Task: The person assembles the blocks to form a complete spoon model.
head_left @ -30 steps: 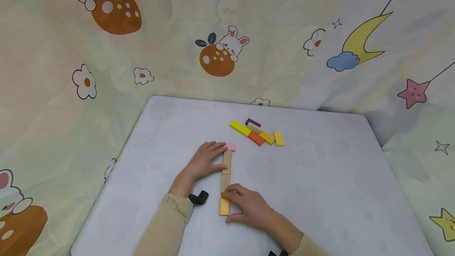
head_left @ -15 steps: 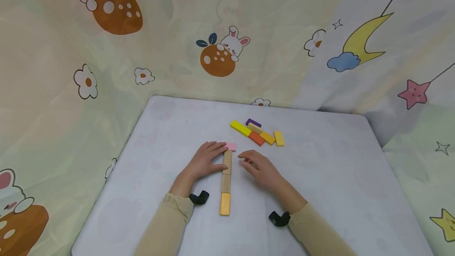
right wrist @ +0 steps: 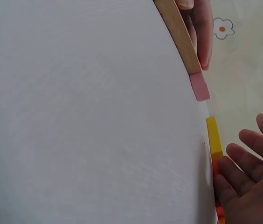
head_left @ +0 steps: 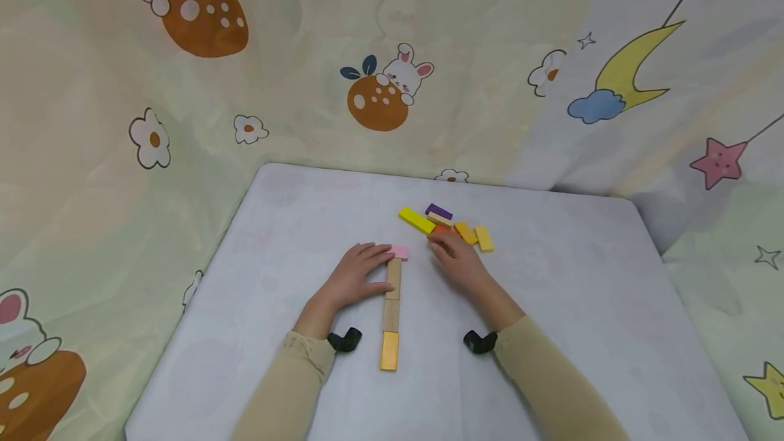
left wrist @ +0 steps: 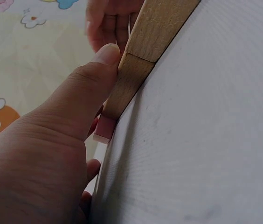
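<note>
My left hand (head_left: 355, 278) lies beside a straight row of blocks in the head view. Its fairly straight fingers reach the pink block (head_left: 401, 252) at the far end, and the thumb (left wrist: 104, 58) touches the side of a plain wooden block (head_left: 395, 274). A second wooden block (head_left: 391, 316) and an amber block (head_left: 389, 351) continue the row towards me. My right hand (head_left: 459, 265) is at the loose pile, loosely bent fingertips right at an orange-red block (right wrist: 216, 167), which it mostly covers in the head view. A yellow block (head_left: 416, 220) adjoins that one.
Around the pile lie a purple block (head_left: 439, 211), a thin wooden block (head_left: 440, 220), an amber-orange block (head_left: 466, 232) and a light yellow block (head_left: 484, 239). All are on a white table (head_left: 294, 209) backed by a printed curtain (head_left: 294, 67).
My right hand has left the near amber block and travelled forward to the pile. The amber-orange block there has turned and shifted slightly. The left hand stays in place.
</note>
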The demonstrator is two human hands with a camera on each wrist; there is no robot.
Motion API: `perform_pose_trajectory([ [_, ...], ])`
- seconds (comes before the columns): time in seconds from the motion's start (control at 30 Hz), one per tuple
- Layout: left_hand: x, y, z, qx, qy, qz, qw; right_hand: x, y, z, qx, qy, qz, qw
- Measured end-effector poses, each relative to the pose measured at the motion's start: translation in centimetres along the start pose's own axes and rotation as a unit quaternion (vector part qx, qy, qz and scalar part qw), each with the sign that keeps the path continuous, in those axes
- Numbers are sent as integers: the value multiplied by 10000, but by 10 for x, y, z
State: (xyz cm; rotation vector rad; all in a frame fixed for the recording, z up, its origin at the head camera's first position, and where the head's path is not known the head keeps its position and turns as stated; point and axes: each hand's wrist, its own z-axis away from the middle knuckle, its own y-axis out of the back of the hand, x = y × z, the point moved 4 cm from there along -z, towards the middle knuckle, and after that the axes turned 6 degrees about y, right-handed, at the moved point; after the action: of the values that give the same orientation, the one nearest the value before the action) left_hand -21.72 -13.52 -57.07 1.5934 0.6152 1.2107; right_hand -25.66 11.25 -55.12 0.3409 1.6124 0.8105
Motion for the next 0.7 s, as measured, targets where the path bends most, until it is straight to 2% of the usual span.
perform_pose_trajectory([
  [0.2, 0, -1, 0, 46, -25, -50, 10000, 7, 3, -7, 6, -329, 157, 9993],
  [0.7, 0, 0, 0, -27, 4, -14, 10000, 14, 2, -32, 86, -183, 613, 9979],
])
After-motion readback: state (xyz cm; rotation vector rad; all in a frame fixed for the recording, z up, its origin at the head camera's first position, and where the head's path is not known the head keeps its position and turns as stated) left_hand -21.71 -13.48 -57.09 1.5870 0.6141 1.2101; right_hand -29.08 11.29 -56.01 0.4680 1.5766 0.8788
